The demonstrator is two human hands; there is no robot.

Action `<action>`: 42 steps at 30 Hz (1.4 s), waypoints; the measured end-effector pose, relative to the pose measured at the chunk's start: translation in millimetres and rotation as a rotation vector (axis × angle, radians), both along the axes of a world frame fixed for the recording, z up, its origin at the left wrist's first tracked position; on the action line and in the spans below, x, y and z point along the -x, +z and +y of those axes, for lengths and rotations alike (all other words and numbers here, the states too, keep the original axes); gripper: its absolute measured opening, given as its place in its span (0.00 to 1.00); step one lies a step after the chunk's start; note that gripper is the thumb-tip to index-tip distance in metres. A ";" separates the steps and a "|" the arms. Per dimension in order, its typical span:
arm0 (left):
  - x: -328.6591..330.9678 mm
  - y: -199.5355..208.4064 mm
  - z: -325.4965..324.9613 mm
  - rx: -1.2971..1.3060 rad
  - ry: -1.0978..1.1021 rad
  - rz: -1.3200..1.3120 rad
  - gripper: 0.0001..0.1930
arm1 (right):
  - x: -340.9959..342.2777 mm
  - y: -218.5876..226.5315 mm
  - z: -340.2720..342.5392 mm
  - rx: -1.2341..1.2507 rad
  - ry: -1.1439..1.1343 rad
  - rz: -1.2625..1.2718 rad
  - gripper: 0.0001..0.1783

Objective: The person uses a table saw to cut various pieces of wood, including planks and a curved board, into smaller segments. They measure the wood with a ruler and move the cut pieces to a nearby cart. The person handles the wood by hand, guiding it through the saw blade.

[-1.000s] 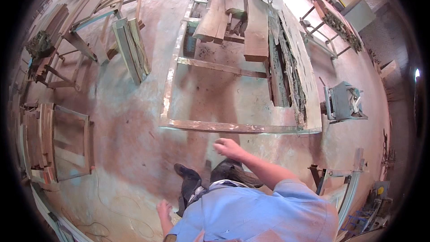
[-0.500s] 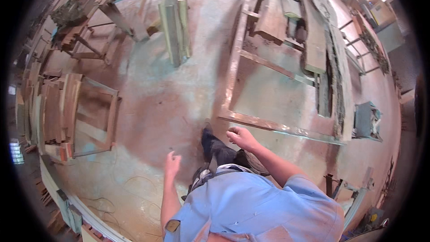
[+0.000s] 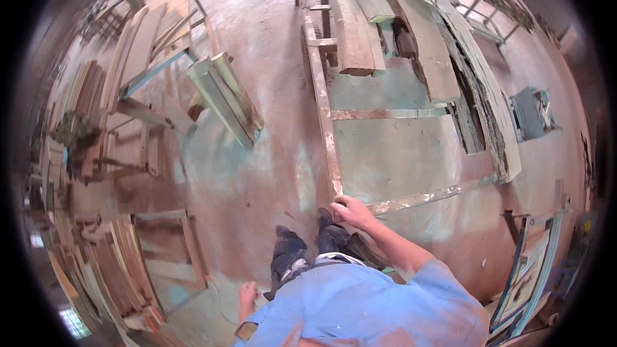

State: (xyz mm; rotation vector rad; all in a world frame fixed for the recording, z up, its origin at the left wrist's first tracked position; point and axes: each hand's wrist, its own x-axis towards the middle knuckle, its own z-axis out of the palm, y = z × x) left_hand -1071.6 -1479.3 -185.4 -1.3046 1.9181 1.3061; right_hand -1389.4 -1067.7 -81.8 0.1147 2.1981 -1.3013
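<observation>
My right hand (image 3: 351, 211) is loosely closed, fingers curled, and nothing shows in it. It appears over the near corner of a long metal frame (image 3: 326, 135) with worn, shiny edges; whether it touches the frame I cannot tell. Long rough-edged planks (image 3: 421, 58) lie along the frame's far and right parts. My left hand (image 3: 249, 293) hangs low by my left side, its fingers slightly bent and apart, with no object visible in it. Both my feet are on the dusty floor (image 3: 257, 180), just short of the frame corner.
At left, a rack (image 3: 195, 250) holds upright boards (image 3: 122, 263). Farther off, a table (image 3: 154, 67) carries boards, and several thick posts (image 3: 222, 99) lean beside it. A blue-grey bin (image 3: 533, 112) stands beyond the planks at right. Another metal stand (image 3: 530, 276) is at lower right.
I have stepped forward and turned a little, so the frame and planks sit nearer and farther left. My left hand has swung back toward my side; my right stays out front, curled.
</observation>
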 end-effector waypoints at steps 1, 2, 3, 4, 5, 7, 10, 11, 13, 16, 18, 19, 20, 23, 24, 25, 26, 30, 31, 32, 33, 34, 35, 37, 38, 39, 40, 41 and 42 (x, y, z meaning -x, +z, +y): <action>17.8 10.5 -1.7 -0.004 -0.044 0.018 0.12 | 0.9 -14.1 4.5 0.023 -0.086 0.004 0.24; 36.7 23.4 0.3 -0.010 -0.085 0.034 0.12 | -0.9 -35.9 10.0 0.044 -0.170 0.007 0.23; 48.3 29.0 -6.7 -0.015 -0.113 0.046 0.12 | 1.1 -40.4 5.2 0.067 -0.240 0.007 0.22; 60.2 18.1 -26.2 -0.034 -0.167 0.057 0.13 | 1.6 -43.8 1.3 0.081 -0.317 -0.020 0.22; 69.9 0.8 -45.8 -0.056 -0.205 0.062 0.13 | 6.3 -24.3 -8.8 0.092 -0.381 -0.054 0.22; 96.8 -50.8 -94.3 -0.149 -0.210 0.033 0.13 | 9.1 -11.3 -27.4 0.082 -0.458 -0.068 0.22; 172.8 -69.5 -160.6 -0.181 -0.184 0.072 0.18 | 11.1 -25.3 -61.4 0.155 -0.548 -0.055 0.22; 205.1 -65.2 -186.2 -0.199 -0.161 0.068 0.22 | 13.1 -20.6 -79.0 0.104 -0.525 -0.067 0.22; 283.6 -33.8 -209.1 -0.122 -0.173 0.141 0.28 | 17.6 -0.9 -116.3 -0.008 -0.504 -0.090 0.23; 345.6 -18.4 -266.0 -0.035 -0.083 0.273 0.29 | 15.7 -20.4 -148.1 -0.081 -0.436 0.035 0.25; 372.0 -34.0 -296.2 -0.047 -0.017 0.322 0.30 | 25.0 -25.5 -160.0 -0.127 -0.389 0.103 0.26; 380.0 -40.3 -305.2 -0.044 -0.013 0.341 0.30 | 29.8 -25.8 -160.8 -0.149 -0.381 0.085 0.25; 386.8 -45.7 -311.8 -0.041 -0.009 0.360 0.30 | 37.8 -16.6 -165.7 -0.170 -0.373 0.068 0.25; 393.4 -54.6 -295.2 -0.041 -0.109 0.298 0.27 | 58.2 -9.8 -168.9 -0.173 -0.411 0.040 0.24; 393.3 -47.5 -274.5 -0.084 -0.085 0.269 0.22 | 63.0 -11.5 -168.3 -0.164 -0.442 0.031 0.24; 393.4 -31.3 -251.6 -0.121 -0.058 0.238 0.17 | 70.8 -11.3 -169.8 -0.172 -0.451 -0.005 0.25; 388.8 -36.1 -245.9 -0.211 -0.092 0.194 0.13 | 84.0 -7.9 -173.0 -0.172 -0.448 -0.038 0.27; 379.2 -53.7 -223.4 -0.276 -0.280 0.022 0.08 | 139.0 -20.8 -177.2 -0.189 -0.398 -0.029 0.28; 384.3 -52.0 -222.1 -0.255 -0.317 0.007 0.09 | 153.3 -30.2 -175.8 -0.187 -0.393 0.012 0.28; 394.5 -51.7 -222.7 -0.235 -0.355 -0.016 0.10 | 171.3 -36.9 -175.8 -0.171 -0.382 0.014 0.28; 408.0 -52.3 -223.4 -0.203 -0.351 -0.010 0.13 | 191.5 -43.4 -174.2 -0.157 -0.373 0.017 0.28; 423.8 -53.1 -223.1 -0.172 -0.349 -0.004 0.17 | 211.9 -49.4 -171.5 -0.143 -0.364 0.020 0.28; 443.7 -53.5 -222.2 -0.135 -0.341 0.005 0.20 | 237.0 -50.8 -171.1 -0.127 -0.357 0.016 0.28; 490.3 -53.2 -225.3 -0.066 -0.395 0.007 0.26 | 285.5 -50.1 -169.7 -0.096 -0.347 0.003 0.29; 514.4 -52.2 -227.7 -0.032 -0.424 0.006 0.29 | 309.6 -49.1 -167.3 -0.086 -0.351 0.033 0.29; 537.3 -46.6 -228.7 0.056 -0.475 0.019 0.30 | 333.1 -47.0 -164.6 -0.069 -0.349 0.054 0.29; 566.6 -48.9 -227.3 0.139 -0.526 0.047 0.30 | 358.8 -42.0 -158.1 -0.058 -0.348 0.089 0.29; 592.7 -50.2 -225.0 0.221 -0.579 0.075 0.30 | 382.6 -35.5 -148.7 -0.060 -0.351 0.084 0.29; 628.8 -40.9 -215.3 0.246 -0.614 0.115 0.31 | 403.9 -31.1 -140.3 -0.062 -0.360 0.079 0.29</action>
